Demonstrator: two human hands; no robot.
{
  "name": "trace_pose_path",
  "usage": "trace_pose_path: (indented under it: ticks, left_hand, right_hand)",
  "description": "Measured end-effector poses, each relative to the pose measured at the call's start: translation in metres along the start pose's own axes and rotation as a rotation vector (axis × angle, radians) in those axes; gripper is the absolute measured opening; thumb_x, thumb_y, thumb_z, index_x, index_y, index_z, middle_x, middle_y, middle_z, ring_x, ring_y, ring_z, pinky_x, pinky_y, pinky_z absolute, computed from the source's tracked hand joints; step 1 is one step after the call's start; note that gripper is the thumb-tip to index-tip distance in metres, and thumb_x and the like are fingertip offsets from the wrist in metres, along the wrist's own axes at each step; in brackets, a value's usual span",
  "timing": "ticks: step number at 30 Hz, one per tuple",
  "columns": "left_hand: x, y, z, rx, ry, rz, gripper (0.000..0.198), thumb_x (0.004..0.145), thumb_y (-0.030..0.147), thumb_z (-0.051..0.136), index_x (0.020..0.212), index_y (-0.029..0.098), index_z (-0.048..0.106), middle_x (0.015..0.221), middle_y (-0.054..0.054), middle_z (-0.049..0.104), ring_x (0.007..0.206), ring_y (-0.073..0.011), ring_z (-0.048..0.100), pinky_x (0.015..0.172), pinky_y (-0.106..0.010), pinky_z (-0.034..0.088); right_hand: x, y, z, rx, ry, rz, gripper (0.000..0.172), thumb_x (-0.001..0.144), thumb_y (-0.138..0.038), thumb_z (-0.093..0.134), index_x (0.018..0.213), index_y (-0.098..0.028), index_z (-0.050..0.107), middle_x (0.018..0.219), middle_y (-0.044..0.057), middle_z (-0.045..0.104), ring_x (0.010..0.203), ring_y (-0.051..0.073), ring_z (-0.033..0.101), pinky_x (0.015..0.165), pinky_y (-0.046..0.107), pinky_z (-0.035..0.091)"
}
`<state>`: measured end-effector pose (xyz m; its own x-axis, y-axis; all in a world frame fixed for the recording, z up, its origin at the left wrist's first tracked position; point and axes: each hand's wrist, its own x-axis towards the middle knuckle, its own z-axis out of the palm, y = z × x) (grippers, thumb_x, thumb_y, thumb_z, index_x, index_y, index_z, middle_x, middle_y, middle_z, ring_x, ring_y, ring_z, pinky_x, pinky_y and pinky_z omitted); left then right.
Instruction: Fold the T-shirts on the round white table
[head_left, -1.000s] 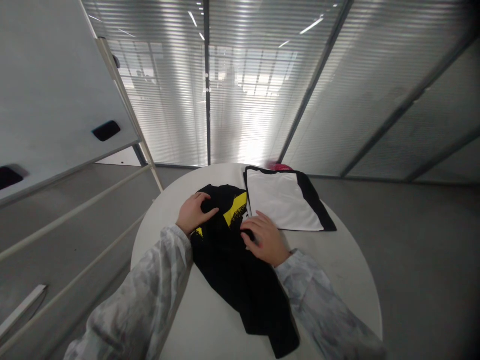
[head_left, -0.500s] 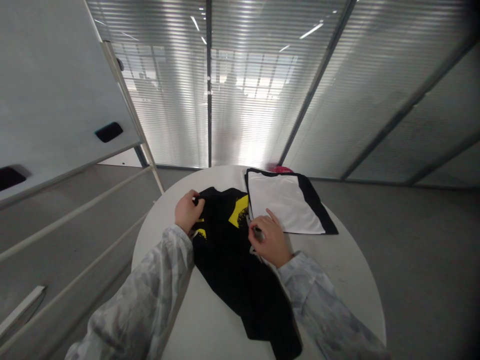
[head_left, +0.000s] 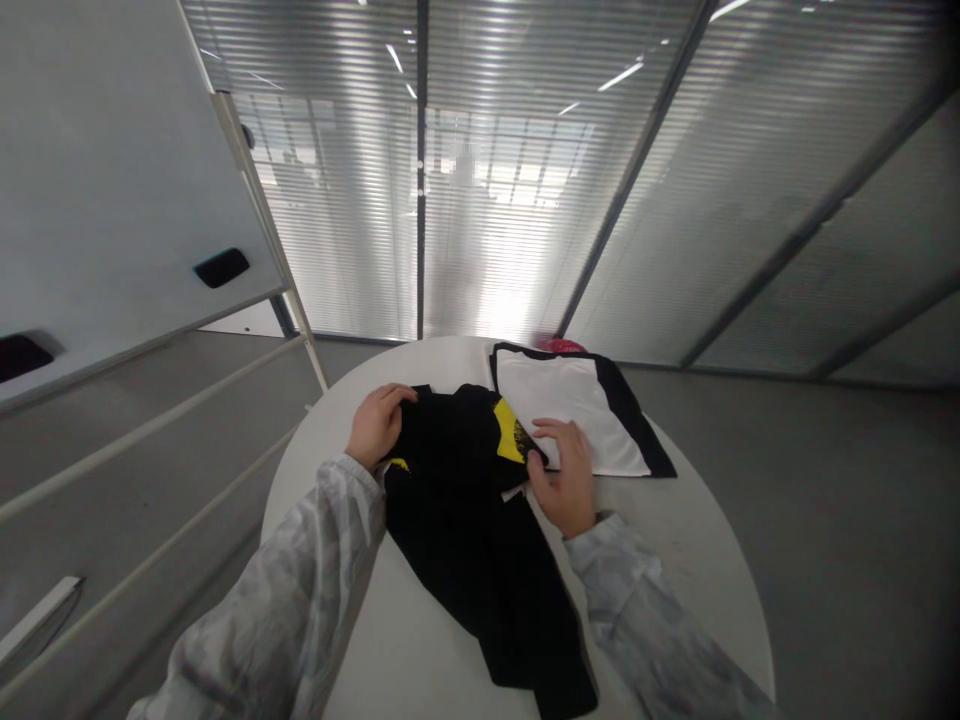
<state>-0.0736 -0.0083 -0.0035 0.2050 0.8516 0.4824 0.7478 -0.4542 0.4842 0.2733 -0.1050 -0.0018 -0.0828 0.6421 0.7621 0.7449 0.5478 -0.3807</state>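
A black garment (head_left: 457, 520) with yellow printed patches lies spread over the white round table (head_left: 367, 620). One long part of it, a sleeve or a leg, runs down toward me. My left hand (head_left: 377, 425) grips its upper left edge, fingers together on top of the cloth; the thumb is hard to make out. At the garment's right side, my right hand (head_left: 566, 478) is open and curved. Its thumb touches the corner beside a yellow patch (head_left: 511, 430). The fingers reach over a flat white cloth piece with black borders (head_left: 570, 390), partly under that corner.
Beyond the table stands a glass partition with blinds (head_left: 495, 240). A whiteboard (head_left: 112, 170) on a pale metal frame is close on the left. Something red (head_left: 564, 346) shows behind the table's far edge. Grey floor (head_left: 847, 520) lies to the right.
My right hand has moved right and its fingers have parted from a pinch. The yellow patch and the garment's right corner have shifted right, partly over the white piece. My left hand stays near the left edge.
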Motion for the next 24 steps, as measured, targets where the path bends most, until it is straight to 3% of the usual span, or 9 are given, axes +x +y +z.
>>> trace_pose_path:
  ticks: [3, 5, 7, 10, 12, 14, 18, 21, 24]
  left_hand:
    - [-0.004, 0.006, 0.003, 0.037, -0.148, 0.032, 0.032, 0.103, 0.022, 0.048, 0.111, 0.028, 0.079, 0.119, -0.005, 0.080, 0.111, -0.0272, 0.075, 0.109, -0.044, 0.056]
    - [-0.006, 0.007, 0.007, 0.109, -0.143, -0.025, 0.025, 0.105, 0.039, 0.059, 0.115, 0.027, 0.078, 0.120, -0.006, 0.079, 0.102, -0.0279, 0.076, 0.099, -0.043, 0.058]
    - [-0.007, 0.006, 0.010, 0.171, -0.119, -0.068, 0.042, 0.098, 0.057, 0.072, 0.126, 0.026, 0.075, 0.125, -0.009, 0.076, 0.098, -0.0290, 0.076, 0.091, -0.041, 0.058]
    - [-0.006, 0.003, 0.013, 0.220, -0.151, -0.085, 0.054, 0.093, 0.066, 0.077, 0.129, 0.026, 0.073, 0.122, -0.010, 0.075, 0.094, -0.0283, 0.075, 0.082, -0.038, 0.056]
    - [-0.004, 0.001, 0.013, 0.222, -0.194, -0.096, 0.039, 0.099, 0.059, 0.073, 0.121, 0.027, 0.074, 0.111, -0.007, 0.075, 0.088, -0.0258, 0.074, 0.078, -0.036, 0.053]
    - [-0.003, 0.000, 0.013, 0.225, -0.216, -0.096, 0.023, 0.104, 0.048, 0.067, 0.114, 0.028, 0.075, 0.104, -0.005, 0.075, 0.086, -0.0245, 0.073, 0.076, -0.034, 0.051]
    - [-0.003, 0.000, 0.014, 0.261, -0.200, -0.092, 0.014, 0.107, 0.036, 0.061, 0.105, 0.027, 0.072, 0.107, -0.006, 0.077, 0.089, -0.0249, 0.073, 0.076, -0.034, 0.049]
    - [-0.003, 0.001, 0.013, 0.265, -0.095, -0.130, 0.018, 0.110, 0.038, 0.055, 0.109, 0.026, 0.068, 0.111, -0.008, 0.077, 0.090, -0.0255, 0.074, 0.074, -0.034, 0.047]
    - [-0.001, -0.002, 0.010, 0.236, 0.067, -0.247, 0.022, 0.114, 0.042, 0.049, 0.114, 0.026, 0.063, 0.101, -0.007, 0.076, 0.085, -0.0255, 0.073, 0.071, -0.033, 0.044]
  right_hand:
    - [-0.002, -0.012, 0.009, -0.046, -0.240, -0.126, 0.046, 0.102, -0.025, 0.063, 0.147, -0.027, 0.057, 0.141, 0.012, 0.073, 0.132, 0.033, 0.069, 0.134, 0.066, 0.032]
    - [-0.004, -0.012, 0.016, -0.100, -0.317, -0.147, 0.053, 0.104, -0.030, 0.066, 0.156, -0.028, 0.054, 0.127, 0.009, 0.078, 0.119, 0.032, 0.074, 0.135, 0.065, 0.032]
    - [-0.005, -0.008, 0.022, -0.162, -0.320, -0.133, 0.053, 0.105, -0.033, 0.068, 0.156, -0.027, 0.055, 0.110, 0.006, 0.079, 0.105, 0.031, 0.074, 0.132, 0.065, 0.037]
    - [-0.006, -0.002, 0.027, -0.251, -0.320, -0.128, 0.030, 0.105, -0.031, 0.068, 0.134, -0.026, 0.070, 0.103, 0.007, 0.076, 0.102, 0.031, 0.072, 0.125, 0.063, 0.045]
    - [-0.006, -0.002, 0.029, -0.282, -0.336, -0.140, 0.012, 0.106, -0.027, 0.064, 0.112, -0.027, 0.075, 0.100, 0.007, 0.074, 0.102, 0.030, 0.070, 0.122, 0.061, 0.048]
    - [-0.005, -0.004, 0.029, -0.278, -0.339, -0.149, 0.015, 0.107, -0.023, 0.061, 0.100, -0.028, 0.073, 0.095, 0.007, 0.072, 0.099, 0.029, 0.069, 0.122, 0.060, 0.047]
    - [-0.002, -0.009, 0.025, -0.198, -0.283, -0.095, 0.017, 0.108, -0.021, 0.057, 0.097, -0.027, 0.068, 0.091, 0.004, 0.070, 0.093, 0.026, 0.068, 0.127, 0.060, 0.041]
    - [0.000, 0.000, 0.017, -0.089, -0.154, 0.020, 0.014, 0.110, -0.025, 0.056, 0.100, -0.027, 0.066, 0.090, 0.001, 0.071, 0.086, 0.024, 0.068, 0.129, 0.062, 0.036]
    - [0.003, 0.028, 0.006, 0.056, 0.078, 0.200, 0.014, 0.109, -0.036, 0.061, 0.104, -0.025, 0.067, 0.094, 0.003, 0.073, 0.086, 0.024, 0.069, 0.116, 0.058, 0.049]
